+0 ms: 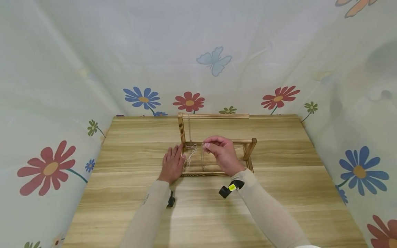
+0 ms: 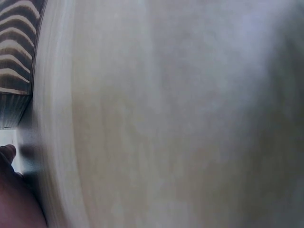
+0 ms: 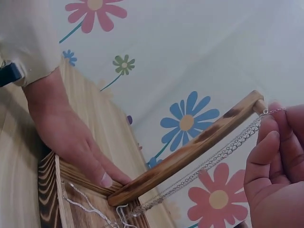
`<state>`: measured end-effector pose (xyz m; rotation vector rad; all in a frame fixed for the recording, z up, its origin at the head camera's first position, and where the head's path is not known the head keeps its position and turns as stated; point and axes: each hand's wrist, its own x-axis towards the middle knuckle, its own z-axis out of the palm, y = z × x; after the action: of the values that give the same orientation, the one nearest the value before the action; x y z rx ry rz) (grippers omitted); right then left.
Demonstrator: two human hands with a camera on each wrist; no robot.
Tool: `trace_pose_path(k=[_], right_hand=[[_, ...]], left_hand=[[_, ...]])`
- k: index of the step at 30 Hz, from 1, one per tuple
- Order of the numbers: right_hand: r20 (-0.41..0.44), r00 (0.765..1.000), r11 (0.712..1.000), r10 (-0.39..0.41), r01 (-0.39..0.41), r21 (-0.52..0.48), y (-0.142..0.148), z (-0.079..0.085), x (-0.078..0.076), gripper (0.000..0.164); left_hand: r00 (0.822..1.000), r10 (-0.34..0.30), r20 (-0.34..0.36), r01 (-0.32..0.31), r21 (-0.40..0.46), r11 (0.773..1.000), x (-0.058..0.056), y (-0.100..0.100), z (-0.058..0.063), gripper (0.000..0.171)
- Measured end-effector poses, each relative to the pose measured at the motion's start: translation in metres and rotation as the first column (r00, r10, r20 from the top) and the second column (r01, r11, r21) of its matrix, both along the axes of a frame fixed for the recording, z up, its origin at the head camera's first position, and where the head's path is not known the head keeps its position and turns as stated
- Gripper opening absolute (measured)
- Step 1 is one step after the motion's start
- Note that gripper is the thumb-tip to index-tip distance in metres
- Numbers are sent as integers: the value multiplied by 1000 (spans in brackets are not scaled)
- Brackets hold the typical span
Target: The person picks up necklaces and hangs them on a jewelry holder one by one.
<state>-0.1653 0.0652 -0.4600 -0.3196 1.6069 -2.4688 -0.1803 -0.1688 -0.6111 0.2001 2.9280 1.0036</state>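
Note:
My right hand (image 1: 224,154) pinches a thin silver chain necklace (image 1: 203,159) between thumb and fingertips, and its strand hangs down over the base of a wooden jewelry stand (image 1: 216,116). Seen from the right wrist, the right hand (image 3: 278,175) holds a chain end near the top of the post. My left hand (image 1: 172,163) lies with extended fingers against the stand's left side. Another chain (image 1: 190,129) hangs from the upper bar. A pale, bunched chain (image 1: 191,156) lies at the base's left end. The left wrist view shows mostly tabletop.
The stand's shorter post (image 1: 250,149) and lower bar (image 1: 242,141) are right of the right hand. A wood-grain table (image 1: 124,144) spreads around the stand. Flower-printed sheeting (image 1: 155,58) encloses the table at the back and sides.

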Motion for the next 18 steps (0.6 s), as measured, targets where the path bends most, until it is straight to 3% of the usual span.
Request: trace_pose_path(k=[5,10,18], right_hand=[[65,998,998,25,-21,-63,0,8,-3,22],[148,988,992,46,-28,-122,-1,13,-6,32],[158,983,971,89,-51,-233,-5,20,-9,40]], left_hand=[[1000,-4,9,4,-11,1000,-1,0,1,59],[1000,-3,6,3,-18,1000,0,1,1,59],[1000,-1,-4,1,-21,1000,1,1,4,59]])
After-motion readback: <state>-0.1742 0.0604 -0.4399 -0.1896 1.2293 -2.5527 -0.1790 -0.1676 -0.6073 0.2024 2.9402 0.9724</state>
